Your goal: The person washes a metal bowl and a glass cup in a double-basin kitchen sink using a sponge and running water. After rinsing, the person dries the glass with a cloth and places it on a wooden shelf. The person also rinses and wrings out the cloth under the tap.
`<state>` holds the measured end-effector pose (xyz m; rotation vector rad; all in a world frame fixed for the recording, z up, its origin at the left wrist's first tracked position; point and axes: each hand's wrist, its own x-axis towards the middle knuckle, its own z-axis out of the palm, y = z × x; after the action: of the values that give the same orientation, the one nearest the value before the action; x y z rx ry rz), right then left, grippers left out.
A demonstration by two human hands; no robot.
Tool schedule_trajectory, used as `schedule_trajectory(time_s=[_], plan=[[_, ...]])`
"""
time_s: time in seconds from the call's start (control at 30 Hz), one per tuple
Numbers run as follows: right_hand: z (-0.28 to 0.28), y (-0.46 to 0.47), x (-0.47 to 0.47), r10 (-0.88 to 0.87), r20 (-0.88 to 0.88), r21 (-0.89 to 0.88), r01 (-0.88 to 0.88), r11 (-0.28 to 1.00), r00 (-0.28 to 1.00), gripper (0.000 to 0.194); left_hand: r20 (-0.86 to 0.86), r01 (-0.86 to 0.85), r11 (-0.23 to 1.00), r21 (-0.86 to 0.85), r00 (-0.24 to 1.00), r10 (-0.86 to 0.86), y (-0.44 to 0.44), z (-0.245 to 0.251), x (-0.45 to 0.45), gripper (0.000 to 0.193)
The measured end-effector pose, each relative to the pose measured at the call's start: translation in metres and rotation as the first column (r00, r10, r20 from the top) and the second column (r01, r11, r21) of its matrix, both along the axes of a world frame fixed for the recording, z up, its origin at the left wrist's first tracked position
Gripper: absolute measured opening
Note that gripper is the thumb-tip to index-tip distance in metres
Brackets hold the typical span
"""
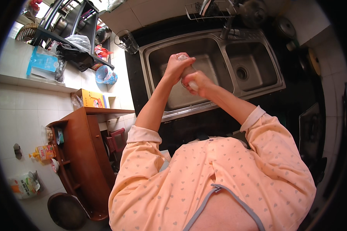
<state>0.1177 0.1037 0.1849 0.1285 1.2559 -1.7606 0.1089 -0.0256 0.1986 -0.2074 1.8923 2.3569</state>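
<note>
Above the large basin of a stainless-steel double sink [164, 114], my left hand [177, 65] and my right hand [199, 82] both grip a whitish thing that looks like a wet, twisted cloth [188, 71]. It runs between the two fists, and white bits of it show at the fingers of each hand. Most of the cloth is hidden inside my hands, so its full shape cannot be made out. The hands are close together, with the right one nearer to my body.
A faucet [226, 30] stands behind the sink, near a wire rack [211, 13]. At the left corner is a drinking glass [127, 42]. A dark shelf rack [75, 29] and a patterned blue cup [106, 74] are farther left, above a brown wooden cabinet [84, 150].
</note>
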Motion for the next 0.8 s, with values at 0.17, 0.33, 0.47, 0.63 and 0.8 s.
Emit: schedule_trajectory(time_s=[0.17,0.33,0.47,0.63,0.8], plan=[[-0.027,-0.025,0.003,0.053,-0.506,0.365,0.158,0.917,0.861,0.025,-0.042,-0.133,0.965,-0.227,0.991,0.127,-0.001,-0.035,-0.006,0.014],[-0.059,-0.041,0.014,0.26,-0.774,0.542,0.392,0.744,0.578,0.04,-0.043,-0.214,0.843,-0.493,0.974,0.222,-0.003,-0.06,0.0,0.01],[-0.07,-0.046,0.022,0.368,-0.669,0.678,0.329,0.657,0.645,0.05,-0.078,-0.229,0.775,-0.589,0.971,0.228,-0.007,-0.072,0.008,0.012],[-0.059,-0.04,0.022,0.489,-0.639,0.755,0.363,0.546,0.593,0.06,-0.04,-0.278,0.938,-0.208,0.96,0.276,-0.01,-0.07,0.02,0.032],[-0.042,-0.014,0.023,0.505,-0.814,0.565,0.591,0.576,0.286,0.071,0.319,-0.328,0.945,-0.006,0.894,0.313,-0.018,-0.051,0.042,0.063]])
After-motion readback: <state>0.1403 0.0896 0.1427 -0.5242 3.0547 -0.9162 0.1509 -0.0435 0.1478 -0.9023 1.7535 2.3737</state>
